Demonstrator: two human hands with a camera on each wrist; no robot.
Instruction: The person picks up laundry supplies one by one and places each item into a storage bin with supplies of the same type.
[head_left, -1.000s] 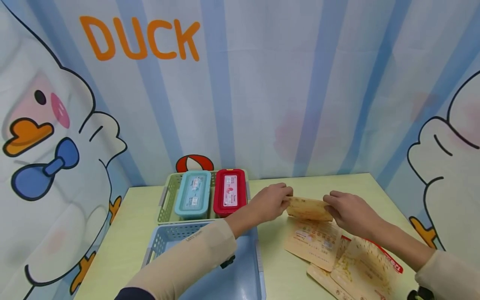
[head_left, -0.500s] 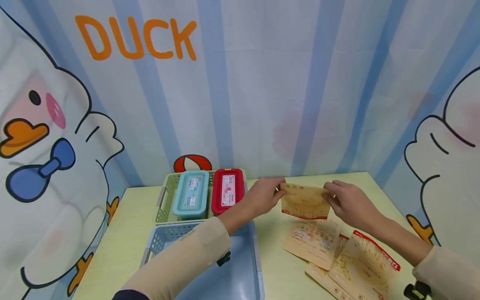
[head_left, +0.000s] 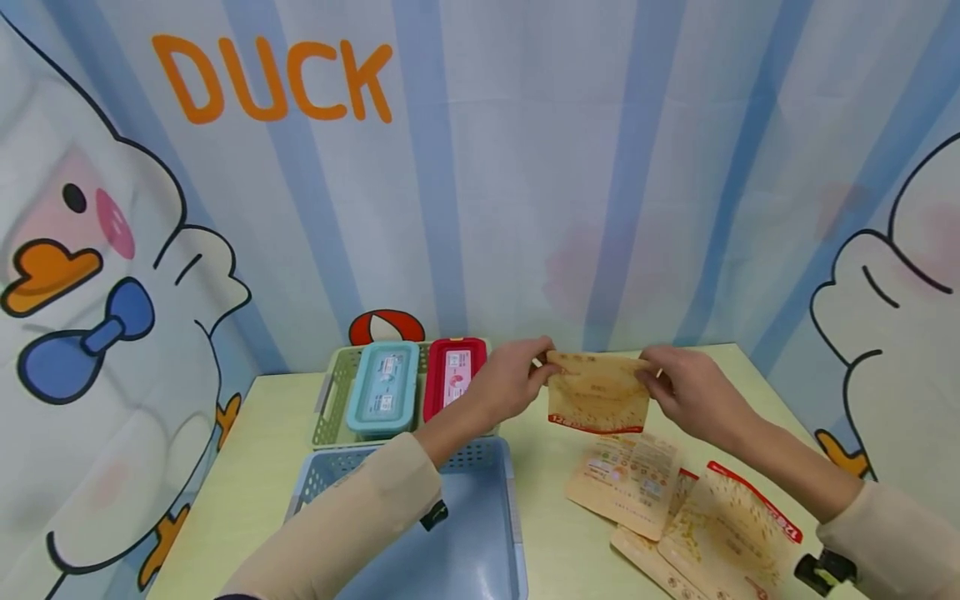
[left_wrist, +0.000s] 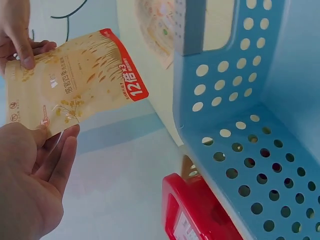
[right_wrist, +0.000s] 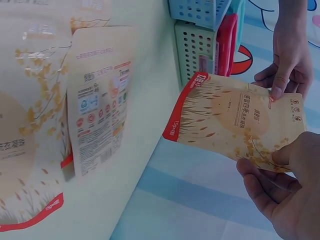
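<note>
Left hand (head_left: 512,382) and right hand (head_left: 693,392) each pinch one upper corner of a pouch (head_left: 597,393). Pouch hangs above the table (head_left: 544,483), red band (head_left: 592,426) down. Other pouches (head_left: 729,533) lie overlapping, right of the blue basket (head_left: 480,533).

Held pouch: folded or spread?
Spread. The pouch is held nearly flat between left hand and right hand; both wrist views show its printed face laid out to the red band.

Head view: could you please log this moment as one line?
left grip: pinches held pouch; right grip: pinches held pouch; held pouch: off table, red edge down; other pouches: lying on table
</note>
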